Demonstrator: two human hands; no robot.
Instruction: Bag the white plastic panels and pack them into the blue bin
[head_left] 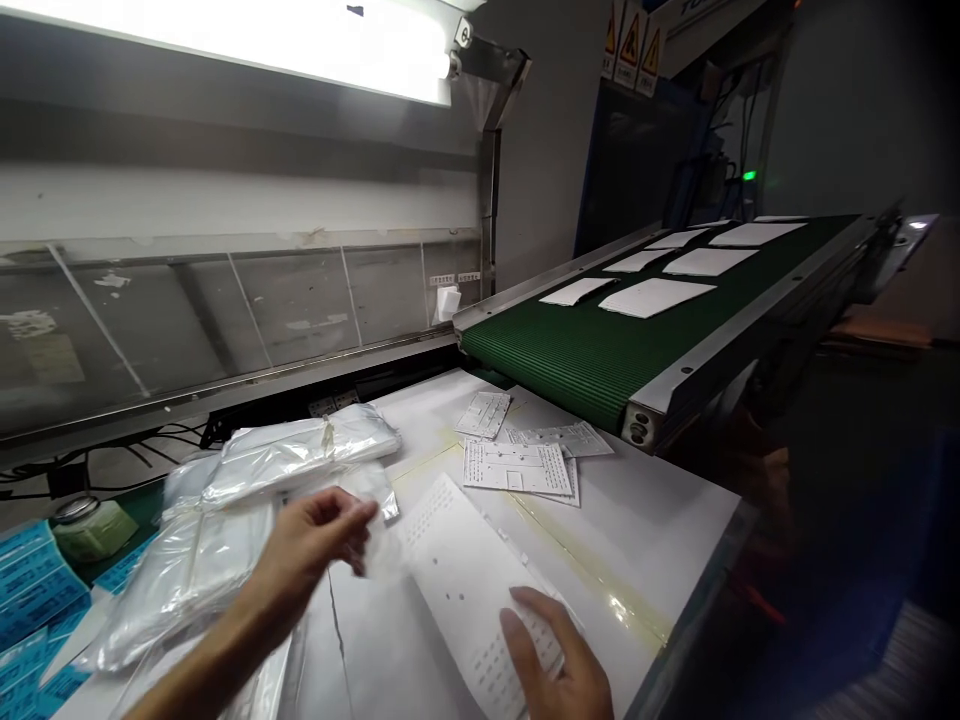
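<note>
My left hand pinches the edge of a clear plastic bag, fingers closed on it, just above the white table. My right hand lies flat with fingers stretched out on a long white perforated sheet near the table's front edge. The bag's mouth meets the far end of that sheet. More clear bags are piled to the left, behind my left hand.
Three white punched sheets lie in the table's middle. A green conveyor belt carries several white sheets at right, ending above the table. Blue packets and a small jar sit far left. A lit lamp hangs overhead.
</note>
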